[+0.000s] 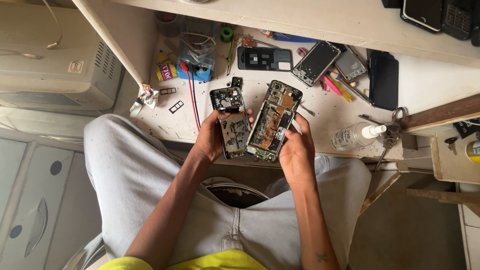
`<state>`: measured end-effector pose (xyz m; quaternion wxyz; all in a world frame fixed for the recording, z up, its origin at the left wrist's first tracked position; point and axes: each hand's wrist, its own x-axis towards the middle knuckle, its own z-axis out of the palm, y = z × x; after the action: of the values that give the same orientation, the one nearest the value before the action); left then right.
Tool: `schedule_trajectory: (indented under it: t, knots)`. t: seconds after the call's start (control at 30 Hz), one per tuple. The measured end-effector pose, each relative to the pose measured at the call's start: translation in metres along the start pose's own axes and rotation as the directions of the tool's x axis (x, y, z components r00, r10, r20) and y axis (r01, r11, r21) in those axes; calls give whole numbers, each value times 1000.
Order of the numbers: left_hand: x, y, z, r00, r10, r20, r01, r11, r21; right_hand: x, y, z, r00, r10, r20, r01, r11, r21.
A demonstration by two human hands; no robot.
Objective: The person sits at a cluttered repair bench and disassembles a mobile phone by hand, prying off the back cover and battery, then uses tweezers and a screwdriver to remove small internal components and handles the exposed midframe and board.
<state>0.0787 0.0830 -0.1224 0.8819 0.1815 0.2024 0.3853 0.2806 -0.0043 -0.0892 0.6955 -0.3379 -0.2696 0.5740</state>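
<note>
At the middle of the frame, the left hand [212, 139] is closed around a dark opened phone part [232, 122], and the right hand [296, 150] is clamped on an opened phone body [272, 122] showing coppery boards, both over the near edge of the scratched white table [325, 120].

The palm of the left hand [212, 137] and its fingers cover the lower left edge of the opened dark phone frame with exposed yellowed interior [233, 125], and the palm of the right hand [296, 150] hides the lower right corner of the second opened phone body with copper-coloured board parts [272, 121]. The small components on both boards are too fine to identify. The black devices on the upper pale shelf [440, 17] are cut off by the top and right edges.
</note>
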Motion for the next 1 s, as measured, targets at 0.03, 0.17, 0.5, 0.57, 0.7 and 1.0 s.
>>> schedule_trajectory:
  t: [0.03,0.17,0.5,0.57,0.7,1.0]
  knots:
    - [0,0,1,1000,6,-14,-6,1000,-6,0,1,1,1000,-5,11,5,1000,-14]
    - [-1,1,3,999,9,-47,-7,1000,29,-2,0,0,1000,-14,25,15,999,-44]
    - [0,0,0,1000,-4,-16,4,1000,-23,-2,-2,6,999,24,-32,-24,1000,-6]
    - [2,0,-2,1000,-5,-1,5,999,-40,-2,-4,8,999,34,-15,-34,999,12]
    - [3,-2,-5,997,-39,59,44,995,-85,-4,-6,9,999,32,-13,-31,998,49]
    - [2,-1,-2,997,-44,59,50,994,-96,-2,2,0,1000,7,-29,-10,995,-104]
